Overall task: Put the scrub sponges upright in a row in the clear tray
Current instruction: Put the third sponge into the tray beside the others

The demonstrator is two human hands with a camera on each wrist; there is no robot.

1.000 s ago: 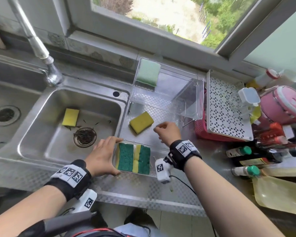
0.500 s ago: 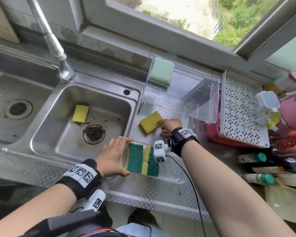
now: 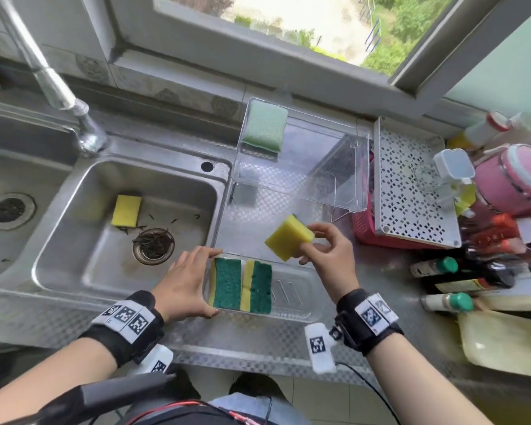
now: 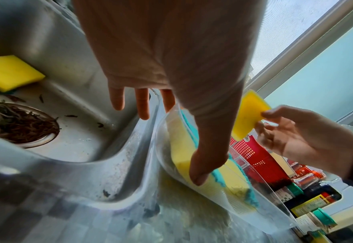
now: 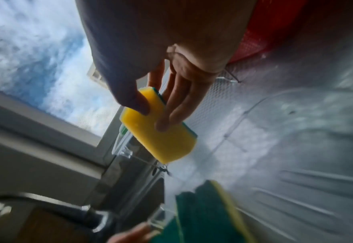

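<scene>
A clear tray [image 3: 298, 297] lies on the steel counter by the sink, with two yellow-and-green scrub sponges [image 3: 242, 285] standing on edge at its left end. My left hand [image 3: 187, 283] holds the tray's left end, thumb on the near corner [image 4: 200, 174], fingers along the far side. My right hand [image 3: 322, 250] pinches a third yellow sponge [image 3: 288, 237] in the air above the tray's far edge; thumb and fingers grip it [image 5: 158, 126]. A further yellow sponge [image 3: 126, 210] lies in the sink basin.
A big clear box [image 3: 301, 167] with a pale green sponge [image 3: 265, 125] stands behind the tray. A red basket [image 3: 365, 231] under a white perforated tray [image 3: 411, 185] is at right, then bottles [image 3: 442, 265]. The drain strainer [image 3: 152, 245] holds debris. The tap [image 3: 52, 78] rises at left.
My right hand reached the yellow sponge on the counter, gripped it and lifted it toward the tray. My left hand stayed on the tray's left end.
</scene>
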